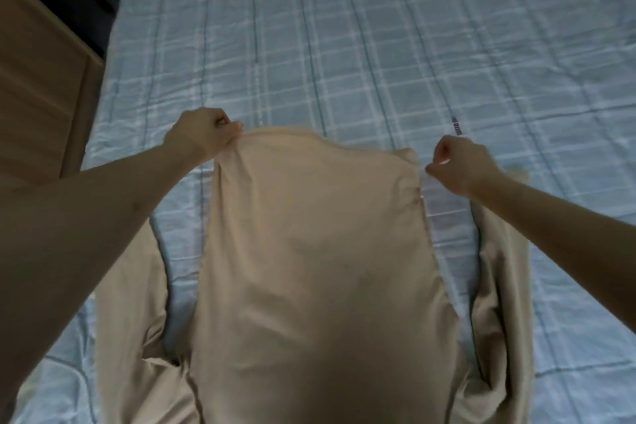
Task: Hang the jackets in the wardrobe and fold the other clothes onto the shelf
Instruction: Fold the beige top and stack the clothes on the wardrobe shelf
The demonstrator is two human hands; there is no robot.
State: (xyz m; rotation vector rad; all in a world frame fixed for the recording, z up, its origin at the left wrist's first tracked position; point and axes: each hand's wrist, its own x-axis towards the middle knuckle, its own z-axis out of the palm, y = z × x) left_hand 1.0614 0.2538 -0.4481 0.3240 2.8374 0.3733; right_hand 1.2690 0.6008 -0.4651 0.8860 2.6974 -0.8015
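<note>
Beige garment (pixel 309 251) spread lengthwise on bed (pixel 378 45), centre to lower frame, sleeves trailing both sides. Left hand (pixel 203 134): fingers curled, pinching the garment's upper left corner. Right hand (pixel 461 165): fingers curled beside the upper right corner; actual grip on cloth cannot be told. Wooden furniture (pixel 34 79) at upper left.

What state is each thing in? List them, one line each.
beige garment: spread lengthwise on the bed, top edge lifted.
left hand: pinches the garment's top left corner.
right hand: curled, at the top right corner; grip unclear.
plaid bedspread: lies flat, lightly creased.
</note>
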